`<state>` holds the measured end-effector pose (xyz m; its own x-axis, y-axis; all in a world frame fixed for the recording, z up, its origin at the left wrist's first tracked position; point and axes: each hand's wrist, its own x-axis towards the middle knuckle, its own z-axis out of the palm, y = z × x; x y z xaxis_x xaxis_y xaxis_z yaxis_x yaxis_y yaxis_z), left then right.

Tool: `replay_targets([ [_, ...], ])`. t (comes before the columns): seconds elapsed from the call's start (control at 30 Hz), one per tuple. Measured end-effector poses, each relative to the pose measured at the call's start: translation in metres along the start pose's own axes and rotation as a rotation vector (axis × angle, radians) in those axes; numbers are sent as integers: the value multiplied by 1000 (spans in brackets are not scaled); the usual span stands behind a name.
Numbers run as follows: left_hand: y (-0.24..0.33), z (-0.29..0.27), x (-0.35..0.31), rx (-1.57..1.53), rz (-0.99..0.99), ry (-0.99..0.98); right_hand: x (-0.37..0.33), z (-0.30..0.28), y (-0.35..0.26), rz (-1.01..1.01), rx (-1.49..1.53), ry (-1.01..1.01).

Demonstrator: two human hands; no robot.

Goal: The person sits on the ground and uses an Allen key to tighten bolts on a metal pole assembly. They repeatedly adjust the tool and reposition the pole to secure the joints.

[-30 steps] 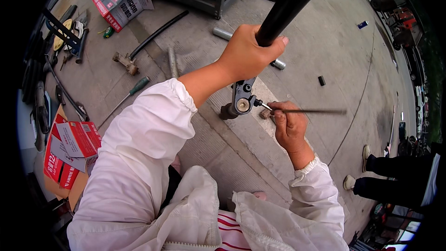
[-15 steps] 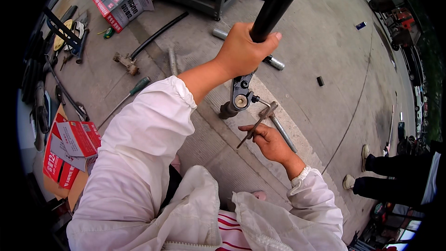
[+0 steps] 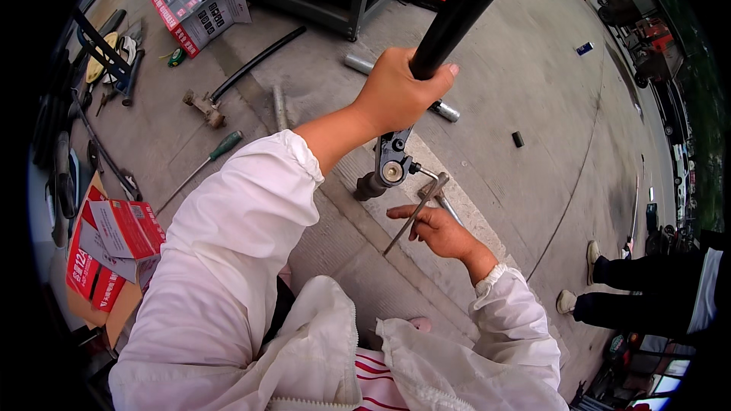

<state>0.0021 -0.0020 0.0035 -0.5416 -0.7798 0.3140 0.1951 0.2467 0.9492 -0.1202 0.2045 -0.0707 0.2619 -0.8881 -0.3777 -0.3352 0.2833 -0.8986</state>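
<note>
Right hand (image 3: 442, 230) has dropped below the clamp (image 3: 390, 171), rod tilted.
Left hand (image 3: 396, 95) is wrapped tight round the black tube (image 3: 464, 7); right fingers loosely pinch the thin metal rod (image 3: 415, 215).

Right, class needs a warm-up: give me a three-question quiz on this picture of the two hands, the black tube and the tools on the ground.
1. True or false: the left hand grips the black tube.
2. What does the right hand hold? A) a thin metal rod B) a hammer C) a red box
3. Fill in: the screwdriver on the concrete has a ____ handle.

Key:
1. True. The hand wraps the tube just above the metal fitting at its lower end.
2. A. The rod runs slanted across the fingers, its upper end close to the fitting.
3. Green.
</note>
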Motion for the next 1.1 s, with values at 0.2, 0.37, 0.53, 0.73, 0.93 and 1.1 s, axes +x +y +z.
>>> replay_targets([
  [0.2, -3, 3, -2, -12, -12, 5, -41, -27, -70, -430, 262, 401],
  [0.37, -3, 7, 0, 33, 119, 15, -8, -35, -48, 124, -143, 310],
  [0.53, -3, 2, -1, -22, 47, 7, -37, -35, -41, -283, 556, 30],
  [0.73, 1, -2, 0, 19, 53, -19, -15, -39, -49, 217, -40, 147],
  [0.93, -1, -6, -1, -17, -59, 3, -34, -41, -46, -499, 923, 300],
  [1.1, -2, -4, 1, 19, 44, -15, -21, -42, -45, 135, 90, -105],
])
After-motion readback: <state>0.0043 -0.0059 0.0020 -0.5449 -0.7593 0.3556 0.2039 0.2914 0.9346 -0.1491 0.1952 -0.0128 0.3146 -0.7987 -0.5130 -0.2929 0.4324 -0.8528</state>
